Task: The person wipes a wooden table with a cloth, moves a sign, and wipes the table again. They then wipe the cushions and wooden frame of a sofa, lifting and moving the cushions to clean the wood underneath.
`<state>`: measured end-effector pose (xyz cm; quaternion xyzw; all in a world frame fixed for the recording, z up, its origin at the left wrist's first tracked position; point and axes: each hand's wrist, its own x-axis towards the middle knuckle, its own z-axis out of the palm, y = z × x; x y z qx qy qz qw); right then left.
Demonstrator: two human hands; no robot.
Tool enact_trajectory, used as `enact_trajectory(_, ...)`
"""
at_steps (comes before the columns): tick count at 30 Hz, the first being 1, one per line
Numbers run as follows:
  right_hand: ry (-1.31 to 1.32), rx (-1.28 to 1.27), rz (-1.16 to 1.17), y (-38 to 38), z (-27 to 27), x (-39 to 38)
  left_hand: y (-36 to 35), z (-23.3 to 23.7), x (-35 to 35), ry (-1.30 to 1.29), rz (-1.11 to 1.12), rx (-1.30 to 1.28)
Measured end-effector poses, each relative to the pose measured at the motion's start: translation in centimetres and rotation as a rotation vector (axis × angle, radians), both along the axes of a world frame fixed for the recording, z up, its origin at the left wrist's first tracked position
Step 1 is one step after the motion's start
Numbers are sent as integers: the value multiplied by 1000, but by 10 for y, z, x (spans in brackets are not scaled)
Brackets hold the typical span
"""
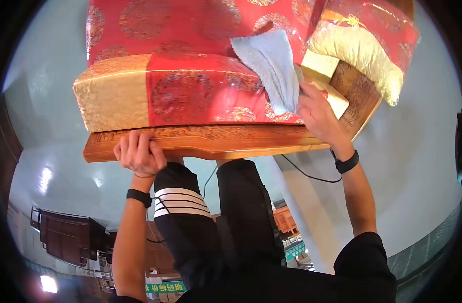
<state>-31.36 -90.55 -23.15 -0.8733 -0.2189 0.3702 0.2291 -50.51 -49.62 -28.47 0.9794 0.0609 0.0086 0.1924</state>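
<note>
My left hand (140, 154) is curled over the carved wooden front rail (205, 139) of a seat, near its left end. My right hand (319, 113) holds one edge of a light blue cloth (271, 65) at the right end of the seat. The cloth lies draped across the top and front edge of a red and gold seat cushion (180, 96) with round patterns. A shiny, clear-looking cover lies over the cushion. My right fingertips are partly hidden behind the cloth.
At the right end, a yellow bolster (365, 53) rests by a carved wooden armrest (352, 91). A black cable (312, 175) hangs below the rail. My legs (216, 212) are close to the seat's front. Dark wooden furniture (66, 235) stands at lower left.
</note>
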Motion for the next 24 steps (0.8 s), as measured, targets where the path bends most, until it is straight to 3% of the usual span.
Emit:
enact_trajectory(3,119,-75,118,-8,8,-9,-1,3,2,21,-55,32)
enact_trajectory(4,-33,6,229,-10,3,-8,-2,3,1,21,-60,52)
enact_trajectory(7,-234,-64,180,-6,-13,15,-1,1,-3,52,-59,72)
enact_trajectory(10,-349,22,147,2,-58,31,-4,4,1,49,-69,97)
enact_trajectory(11,-340,20,136,7,-74,29,-6,5,2,64,-65,106)
enact_trajectory(13,62,60,122,20,-99,21,-8,4,2,68,-79,119)
enact_trajectory(16,43,47,248,42,-98,24,-9,3,3,55,-76,145)
enact_trajectory(24,30,103,166,142,-98,7,-7,1,3,80,-41,111)
